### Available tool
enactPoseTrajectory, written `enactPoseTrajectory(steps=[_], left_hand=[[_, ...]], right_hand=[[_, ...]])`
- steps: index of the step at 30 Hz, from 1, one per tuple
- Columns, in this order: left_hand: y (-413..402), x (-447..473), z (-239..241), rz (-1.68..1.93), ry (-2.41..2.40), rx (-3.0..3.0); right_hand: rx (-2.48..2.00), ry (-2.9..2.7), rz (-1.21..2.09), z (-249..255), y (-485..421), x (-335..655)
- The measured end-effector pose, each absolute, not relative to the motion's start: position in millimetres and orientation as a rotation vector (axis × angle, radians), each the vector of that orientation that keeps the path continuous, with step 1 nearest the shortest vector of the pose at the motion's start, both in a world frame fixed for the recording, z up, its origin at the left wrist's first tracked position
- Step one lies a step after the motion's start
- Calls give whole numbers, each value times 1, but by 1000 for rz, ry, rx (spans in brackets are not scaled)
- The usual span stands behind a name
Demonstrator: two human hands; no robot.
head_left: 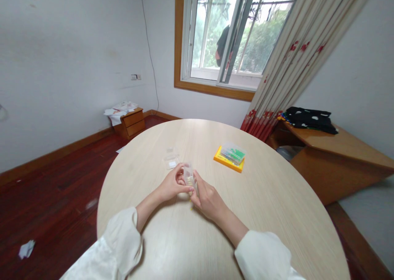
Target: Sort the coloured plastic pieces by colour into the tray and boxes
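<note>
Both hands hold a small clear plastic box (188, 175) above the round table, tilted, with small pale yellow pieces inside. My left hand (171, 184) is closed around its left side, thumb near the lower edge. Along the right side, my right hand (207, 194) grips the same box with fingers and thumb. Just below the hands, a tiny yellow piece (191, 209) shows on the tabletop. Beyond my left hand lies another clear plastic case (171, 158), open, with a white patch in it. The fingertips behind the box are partly hidden.
On the pale round table (264, 214), a yellow tray (227, 163) carries a clear box of green pieces (237, 154) at right. A wooden cabinet (347, 157) with black cloth (310, 119) stands beyond the right edge. A small drawer unit (134, 124) with papers sits back left.
</note>
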State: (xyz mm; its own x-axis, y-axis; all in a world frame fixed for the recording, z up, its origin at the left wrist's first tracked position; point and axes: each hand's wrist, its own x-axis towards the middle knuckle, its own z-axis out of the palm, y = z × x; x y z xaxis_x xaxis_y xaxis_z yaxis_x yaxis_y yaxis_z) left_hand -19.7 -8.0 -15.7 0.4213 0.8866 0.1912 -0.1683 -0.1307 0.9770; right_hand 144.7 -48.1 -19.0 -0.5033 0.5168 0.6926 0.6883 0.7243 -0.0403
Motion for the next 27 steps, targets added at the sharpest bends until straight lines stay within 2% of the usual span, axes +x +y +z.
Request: enactPoseTrajectory(steps=[27], left_hand=[[-5,-26,-14,932,797,1507]], right_hand=[[-1053,-2149,-17,-19,-57,139]])
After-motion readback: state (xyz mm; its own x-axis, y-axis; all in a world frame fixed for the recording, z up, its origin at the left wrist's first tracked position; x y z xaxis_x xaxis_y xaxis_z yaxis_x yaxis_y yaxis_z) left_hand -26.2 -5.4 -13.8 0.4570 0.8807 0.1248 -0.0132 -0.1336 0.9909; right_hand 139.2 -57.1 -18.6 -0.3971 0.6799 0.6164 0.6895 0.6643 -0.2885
